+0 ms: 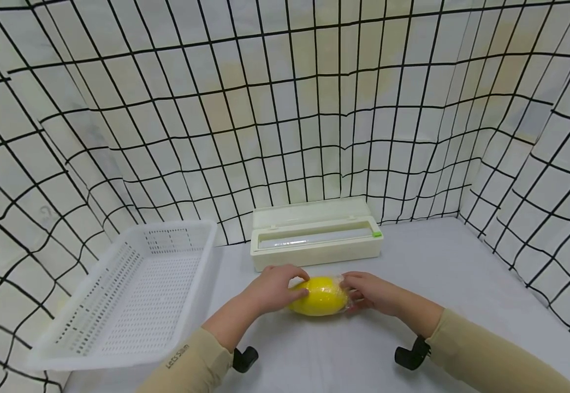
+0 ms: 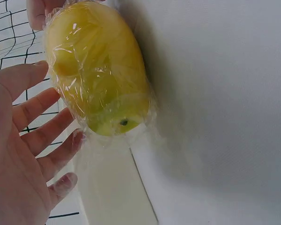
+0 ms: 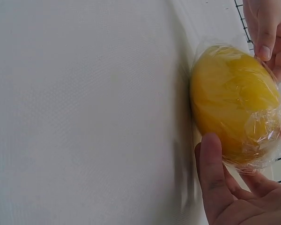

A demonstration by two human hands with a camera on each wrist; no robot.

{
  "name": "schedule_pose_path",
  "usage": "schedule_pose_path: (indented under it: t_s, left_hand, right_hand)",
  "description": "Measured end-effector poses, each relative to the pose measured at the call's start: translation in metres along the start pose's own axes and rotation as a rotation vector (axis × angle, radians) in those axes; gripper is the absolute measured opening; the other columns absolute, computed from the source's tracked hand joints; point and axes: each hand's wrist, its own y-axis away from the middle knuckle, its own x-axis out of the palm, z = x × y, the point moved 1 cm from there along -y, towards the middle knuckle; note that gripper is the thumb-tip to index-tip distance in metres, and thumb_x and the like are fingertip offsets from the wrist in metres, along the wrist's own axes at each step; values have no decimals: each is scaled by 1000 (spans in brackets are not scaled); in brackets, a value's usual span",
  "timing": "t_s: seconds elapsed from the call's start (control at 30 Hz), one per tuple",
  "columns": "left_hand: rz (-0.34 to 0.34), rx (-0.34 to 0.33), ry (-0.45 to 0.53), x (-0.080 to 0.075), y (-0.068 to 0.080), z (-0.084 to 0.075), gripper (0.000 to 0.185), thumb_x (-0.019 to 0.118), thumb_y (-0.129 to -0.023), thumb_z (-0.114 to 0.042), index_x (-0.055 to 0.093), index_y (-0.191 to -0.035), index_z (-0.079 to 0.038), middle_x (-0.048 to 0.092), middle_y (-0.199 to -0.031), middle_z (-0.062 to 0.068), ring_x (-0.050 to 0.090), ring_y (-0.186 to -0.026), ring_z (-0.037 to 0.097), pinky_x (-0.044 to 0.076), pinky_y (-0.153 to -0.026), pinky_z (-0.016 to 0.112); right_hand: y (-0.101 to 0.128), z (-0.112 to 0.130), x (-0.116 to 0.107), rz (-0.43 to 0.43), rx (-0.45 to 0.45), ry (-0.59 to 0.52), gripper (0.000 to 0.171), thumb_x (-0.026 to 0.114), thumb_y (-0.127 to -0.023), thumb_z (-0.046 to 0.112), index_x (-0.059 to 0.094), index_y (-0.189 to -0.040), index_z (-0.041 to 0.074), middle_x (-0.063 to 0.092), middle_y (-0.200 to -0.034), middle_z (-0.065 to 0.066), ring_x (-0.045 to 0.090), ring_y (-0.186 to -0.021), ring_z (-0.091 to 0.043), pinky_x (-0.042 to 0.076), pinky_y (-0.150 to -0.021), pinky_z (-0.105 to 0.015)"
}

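A smooth yellow oval fruit (image 1: 319,296) wrapped in clear cling film lies crosswise between my two hands. My left hand (image 1: 277,288) holds its left end, thumb on the near side. In the left wrist view this hand's fingers (image 2: 42,136) are spread, and some tips touch the film. At the other end, my right hand (image 1: 370,292) holds the fruit where the film is bunched. The right wrist view shows the right fingers (image 3: 213,164) bent against the wrapped fruit (image 3: 236,101). A small dark stem spot shows on the fruit (image 2: 98,70) in the left wrist view.
Behind the fruit stands a cream cling film dispenser (image 1: 316,256), its lid (image 1: 312,213) raised and a roll (image 1: 314,239) inside. A white perforated basket (image 1: 199,278) sits at the left. Black netting (image 1: 285,114) over white sheeting surrounds the white table (image 1: 442,256).
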Motion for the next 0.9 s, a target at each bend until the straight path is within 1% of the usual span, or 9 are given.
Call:
schedule_pose_path:
  t_s: [0.17, 0.3, 0.43, 0.5, 0.63, 0.7, 0.77, 0.83, 0.9]
  left_hand:
    - [5, 5, 6, -1, 2, 0, 29, 68, -93, -37, 68, -120, -25, 66, -119, -6, 57, -115, 21, 39, -104, 49]
    - [11, -28, 42, -1, 3, 2, 27, 67, -94, -37, 68, -118, -26, 66, -114, -8, 57, -108, 20, 45, -95, 46]
    - [12, -65, 88, -1, 3, 4, 19, 64, -96, -35, 68, -112, -26, 66, -107, -8, 58, -98, 17, 50, -86, 40]
    - [10, -72, 111, -1, 3, 5, 15, 64, -96, -33, 69, -108, -26, 66, -102, -9, 58, -94, 15, 51, -83, 38]
    - [13, -73, 171, 0, 2, 8, 12, 67, -94, -29, 68, -105, -24, 65, -97, -8, 58, -91, 14, 51, -82, 37]
    - [20, -89, 210, 1, 1, 10, 15, 69, -93, -30, 67, -106, -22, 64, -97, -7, 58, -91, 15, 52, -81, 36]
    - [27, -119, 247, 3, 0, 11, 22, 70, -92, -31, 66, -111, -20, 64, -98, -4, 58, -90, 17, 53, -80, 37]
    - [31, -147, 283, 4, -1, 13, 33, 72, -91, -33, 63, -119, -17, 64, -101, -1, 59, -91, 19, 53, -81, 39]
    - [30, -177, 315, 6, -2, 14, 46, 72, -90, -35, 59, -130, -17, 64, -109, 2, 60, -97, 23, 53, -85, 43]
  right_hand:
    - [2, -1, -1, -36, -8, -12, 49, 57, -95, 24, 52, -138, 0, 58, -125, -14, 62, -95, -26, 58, -81, -38]
    - [1, -1, -2, -67, -13, -56, 51, 59, -97, 28, 51, -139, 1, 55, -131, -15, 62, -94, -26, 58, -82, -38]
    - [-2, -2, -2, -55, -49, -102, 60, 65, -95, 31, 44, -144, 4, 49, -141, -19, 64, -101, -25, 56, -88, -39]
    - [-4, -2, -2, -51, -69, -106, 67, 69, -93, 32, 40, -146, 5, 46, -144, -20, 64, -105, -25, 55, -91, -39]
    - [-8, 0, 3, -109, -79, -72, 74, 71, -92, 37, 35, -148, 5, 49, -141, -20, 64, -107, -23, 54, -91, -38]
    - [-9, 2, 7, -156, -62, -49, 74, 68, -93, 41, 35, -147, 4, 52, -137, -21, 65, -103, -23, 56, -88, -37]
    - [-10, 5, 11, -189, -41, -44, 72, 65, -94, 45, 36, -145, 2, 54, -134, -21, 66, -100, -23, 57, -84, -36]
    - [-11, 6, 14, -202, -21, -49, 70, 63, -95, 46, 37, -143, 1, 54, -132, -21, 67, -97, -24, 58, -80, -36]
    - [-11, 8, 17, -187, -10, -57, 67, 61, -97, 43, 37, -143, 2, 55, -130, -21, 68, -96, -24, 58, -80, -36]
